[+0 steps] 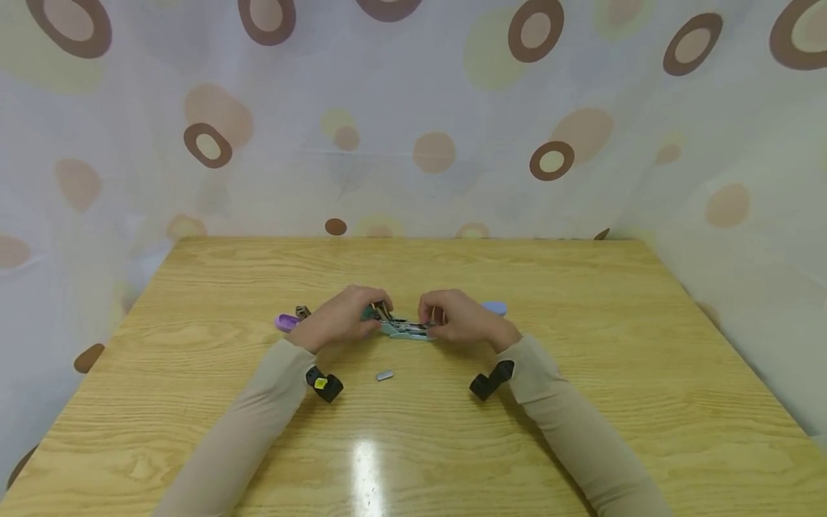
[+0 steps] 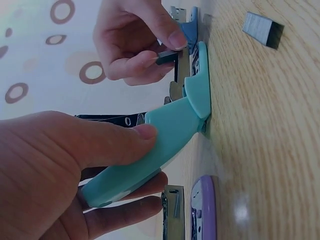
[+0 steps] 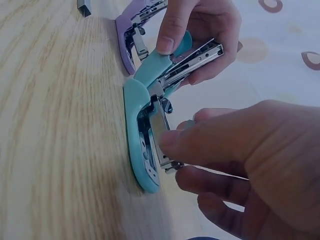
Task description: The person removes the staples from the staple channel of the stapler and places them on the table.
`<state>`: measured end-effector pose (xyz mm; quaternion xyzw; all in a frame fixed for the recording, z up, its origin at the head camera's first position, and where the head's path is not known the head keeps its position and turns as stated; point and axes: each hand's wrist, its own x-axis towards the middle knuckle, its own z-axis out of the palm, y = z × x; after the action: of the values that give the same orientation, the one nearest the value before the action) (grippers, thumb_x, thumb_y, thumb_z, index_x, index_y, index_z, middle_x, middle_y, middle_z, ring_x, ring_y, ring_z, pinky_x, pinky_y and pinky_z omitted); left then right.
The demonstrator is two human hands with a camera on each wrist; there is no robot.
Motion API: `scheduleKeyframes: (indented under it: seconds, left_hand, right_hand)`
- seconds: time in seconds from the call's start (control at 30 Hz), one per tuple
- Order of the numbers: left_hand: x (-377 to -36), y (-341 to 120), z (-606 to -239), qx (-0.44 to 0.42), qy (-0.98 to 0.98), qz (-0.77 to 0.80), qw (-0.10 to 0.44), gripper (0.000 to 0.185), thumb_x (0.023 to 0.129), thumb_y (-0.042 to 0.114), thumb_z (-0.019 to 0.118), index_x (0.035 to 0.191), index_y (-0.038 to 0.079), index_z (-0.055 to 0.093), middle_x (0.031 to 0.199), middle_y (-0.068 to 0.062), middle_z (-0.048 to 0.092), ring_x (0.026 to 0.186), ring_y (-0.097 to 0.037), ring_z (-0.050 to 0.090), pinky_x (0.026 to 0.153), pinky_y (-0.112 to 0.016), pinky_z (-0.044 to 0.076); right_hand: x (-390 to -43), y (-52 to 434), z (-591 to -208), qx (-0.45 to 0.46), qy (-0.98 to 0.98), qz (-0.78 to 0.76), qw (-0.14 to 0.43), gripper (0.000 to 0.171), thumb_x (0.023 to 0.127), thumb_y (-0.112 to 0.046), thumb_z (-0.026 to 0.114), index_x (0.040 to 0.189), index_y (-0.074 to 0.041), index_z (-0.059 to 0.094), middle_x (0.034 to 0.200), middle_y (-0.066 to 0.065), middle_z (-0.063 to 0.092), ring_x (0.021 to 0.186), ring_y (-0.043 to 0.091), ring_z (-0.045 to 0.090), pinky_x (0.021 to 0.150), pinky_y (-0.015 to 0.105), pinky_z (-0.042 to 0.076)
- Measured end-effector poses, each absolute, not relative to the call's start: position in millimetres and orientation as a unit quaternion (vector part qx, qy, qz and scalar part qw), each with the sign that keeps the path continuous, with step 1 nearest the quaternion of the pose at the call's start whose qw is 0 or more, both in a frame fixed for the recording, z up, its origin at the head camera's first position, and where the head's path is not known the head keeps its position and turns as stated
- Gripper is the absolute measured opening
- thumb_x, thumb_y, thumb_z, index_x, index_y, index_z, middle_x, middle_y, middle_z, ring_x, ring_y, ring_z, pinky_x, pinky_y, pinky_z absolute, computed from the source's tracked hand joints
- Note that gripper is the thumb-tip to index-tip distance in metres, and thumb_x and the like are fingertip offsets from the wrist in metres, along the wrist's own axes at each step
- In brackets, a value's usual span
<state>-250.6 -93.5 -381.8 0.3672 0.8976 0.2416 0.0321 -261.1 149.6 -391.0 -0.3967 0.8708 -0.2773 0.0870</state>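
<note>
The teal stapler (image 3: 142, 150) lies swung open on the wooden table (image 1: 581, 359), its base flat. My left hand (image 2: 65, 170) grips its raised top cover; my right hand (image 3: 240, 160) pinches the metal staple rail. A purple stapler (image 2: 202, 210) sits just beside, a strip of staples (image 1: 384, 375) nearer me.

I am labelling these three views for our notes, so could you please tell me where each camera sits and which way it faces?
Head: worn high, facing forward and down at the wooden table; shows both sleeves, left hand and right hand on the teal stapler.
Left wrist: behind the left hand, low along the table; fingers hold the stapler's lid, a purple stapler beside.
Right wrist: behind the right hand, fingers at the metal staple tray.
Shared: both wrist views show the teal stapler, the purple stapler and the loose staple strip.
</note>
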Motion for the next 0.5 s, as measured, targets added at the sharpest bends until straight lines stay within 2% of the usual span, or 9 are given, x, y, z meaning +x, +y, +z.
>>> scheduleKeyframes:
  seconds: [0.23,0.5]
  left_hand:
    - [-248.9,-92.9,-381.9,0.363,0.898,0.244,0.039,0.027,0.084,0.009,0.064,0.111,0.005,0.061,0.110,-0.007,0.064,0.105,-0.020,0.059,0.089,-0.037,0.048]
    - [-249.6,-92.6,-381.7,0.366,0.897,0.247,0.034,0.027,0.084,0.008,0.064,0.111,0.005,0.060,0.110,-0.007,0.064,0.104,-0.020,0.059,0.089,-0.036,0.048]
  right_hand:
    - [-258.7,149.1,-392.4,-0.401,0.866,-0.293,0.050,0.006,0.085,-0.007,0.062,0.086,-0.011,0.058,0.086,-0.002,0.059,0.082,0.010,0.055,0.072,0.029,0.048]
    - [-252.0,148.0,-391.9,-0.427,0.849,-0.308,0.039,0.011,0.087,-0.008,0.062,0.095,-0.012,0.067,0.091,-0.003,0.062,0.077,0.006,0.057,0.067,0.024,0.050]
